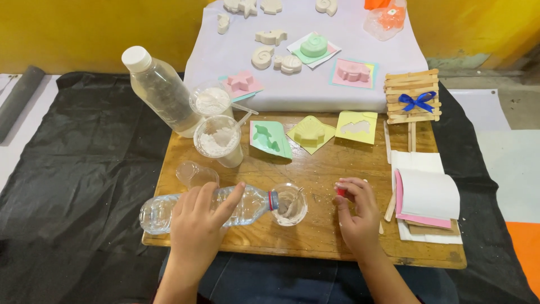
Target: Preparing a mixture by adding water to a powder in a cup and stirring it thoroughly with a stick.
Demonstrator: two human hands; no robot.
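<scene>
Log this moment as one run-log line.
left hand: tips clear bottle into small cup | right hand: pinches red cap | surface: wooden board

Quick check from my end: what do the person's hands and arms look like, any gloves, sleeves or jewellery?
Both are bare. The left hand and right hand wear no gloves, and no rings, watch or bracelet show. Both forearms are uncovered right down to the frame's lower edge, so no sleeve is in view. The fingernails look short and unpainted. Dark blue trousers show beneath the board.
</scene>
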